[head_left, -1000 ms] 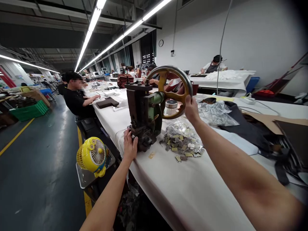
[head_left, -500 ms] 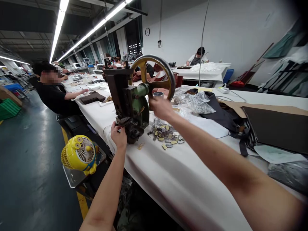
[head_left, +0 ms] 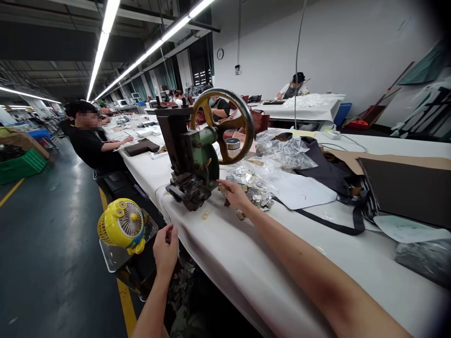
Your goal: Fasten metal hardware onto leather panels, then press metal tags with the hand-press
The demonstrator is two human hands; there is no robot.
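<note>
A hand press (head_left: 181,150) with a dark ram, a green body and a large yellow-spoked handwheel (head_left: 251,124) stands at the edge of the white-covered table. My right hand (head_left: 235,195) is beside the press base, its index finger stretched toward the base and the other fingers apart over small metal pieces (head_left: 262,202). Nothing shows in it. Below the table edge, in front of the press, my left hand (head_left: 165,251) has its fingers curled with thumb and index together. Whatever it may hold is hidden. A small yellowish piece (head_left: 206,214) lies on the cloth before the press.
Left of my left hand, a yellow fan (head_left: 121,225) sits on a metal tray (head_left: 109,263). Clear plastic bags (head_left: 285,150), dark fabric with a strap (head_left: 324,164) and a black panel (head_left: 408,188) cover the table's right side. A co-worker (head_left: 88,138) sits further along at left.
My right hand has left the handwheel and come down to the metal pieces beside the base. My left hand has drawn back from the press, down past the table edge. The view has shifted slightly.
</note>
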